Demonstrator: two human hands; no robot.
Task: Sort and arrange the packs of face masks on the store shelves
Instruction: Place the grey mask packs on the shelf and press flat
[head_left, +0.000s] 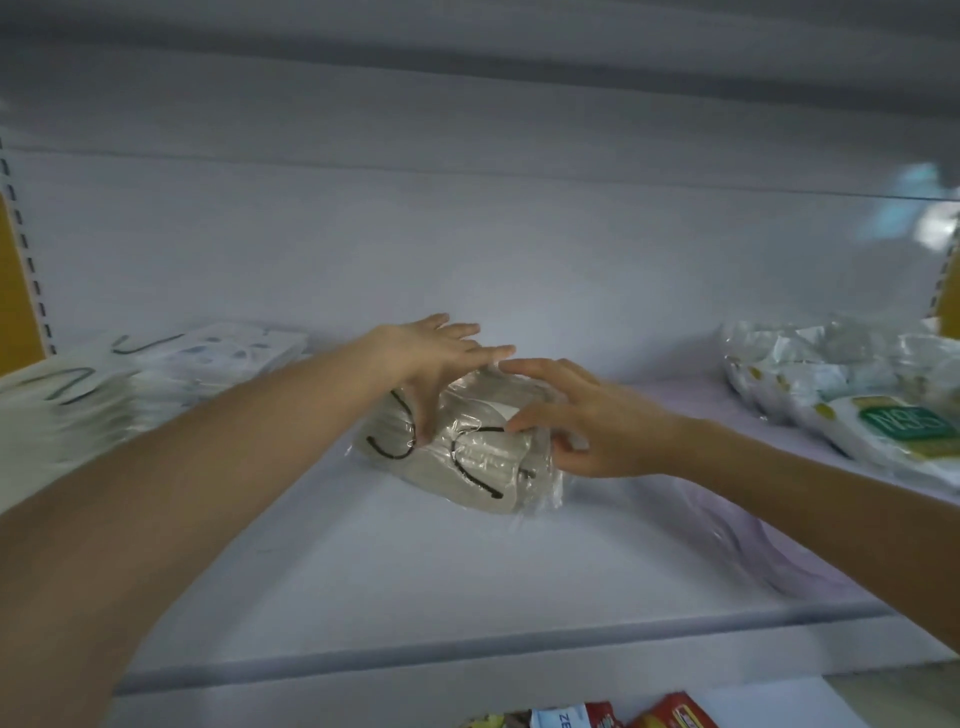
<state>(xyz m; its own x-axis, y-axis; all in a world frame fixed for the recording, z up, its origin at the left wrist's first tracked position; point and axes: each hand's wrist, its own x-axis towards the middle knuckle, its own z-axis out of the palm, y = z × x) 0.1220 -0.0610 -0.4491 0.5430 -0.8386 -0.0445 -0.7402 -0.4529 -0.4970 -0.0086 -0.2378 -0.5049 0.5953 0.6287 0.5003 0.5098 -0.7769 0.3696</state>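
Pack: a grey mask pack (467, 457) in clear wrap is lying mid-shelf, tilted a little, black ear loops showing through the plastic.
Left hand: the left hand (431, 358) is reaching over the pack's far left corner, fingers (467, 332) stretched out straight, thumb pressing down on the front face.
Right hand: the right hand (597, 421) is pinching the pack's right end loosely, thumb tucked at the edge, forefinger lying on top, the other fingers (524, 366) spreading wide.
Shelf: the white shelf (415, 571) is carrying everything.
Far left: white packs (156, 374) are sitting stacked, well apart from the grey one.
Far right: crinkled bags (857, 395), one green-labelled, are lying heaped.
Below: red packs (670, 719) are peeking up at the bottom edge.
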